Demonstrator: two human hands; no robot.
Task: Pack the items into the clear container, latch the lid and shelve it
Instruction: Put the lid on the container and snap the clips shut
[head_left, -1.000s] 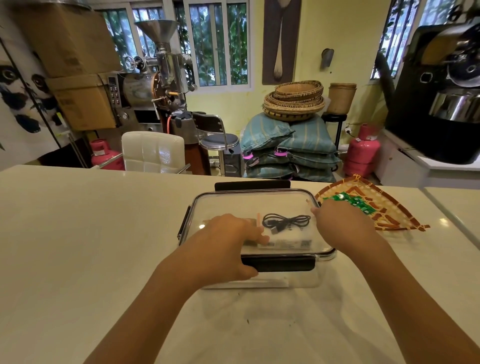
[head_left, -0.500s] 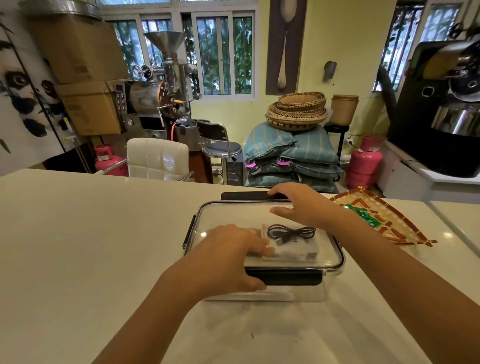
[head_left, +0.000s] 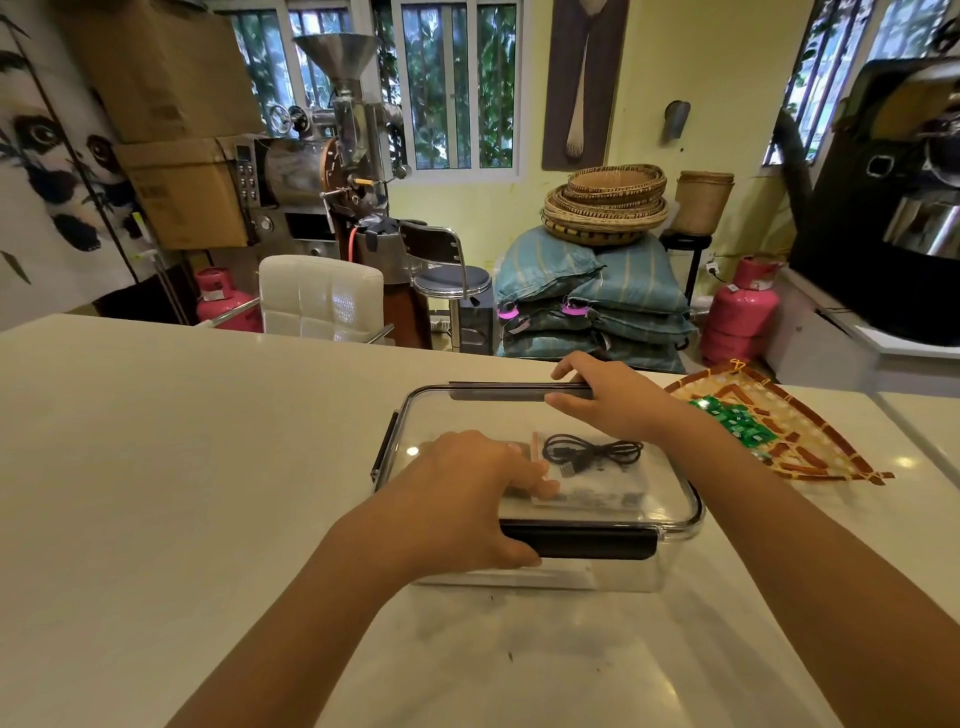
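The clear container (head_left: 670, 556) stands on the white counter in front of me with its clear lid (head_left: 467, 426) on. A coiled black cable (head_left: 589, 451) and a pale flat packet (head_left: 597, 493) show through the lid. My left hand (head_left: 462, 499) lies flat on the lid's near left part, thumb at the near black latch (head_left: 587, 543). My right hand (head_left: 613, 397) grips the far black latch (head_left: 498, 391), fingers over it and thumb on the lid side. A black latch (head_left: 383, 449) sits on the left side. The right side is hidden by my arm.
A woven triangular tray (head_left: 810, 447) with several small green pieces (head_left: 735, 423) lies on the counter to the right of the container. The white counter (head_left: 182, 493) stretches left and toward me. Beyond its far edge stand a white chair, a stool, sacks and pink gas cylinders.
My right hand moved from the container's right side near the tray to the far latch and closed on it. My left hand stayed on the lid.
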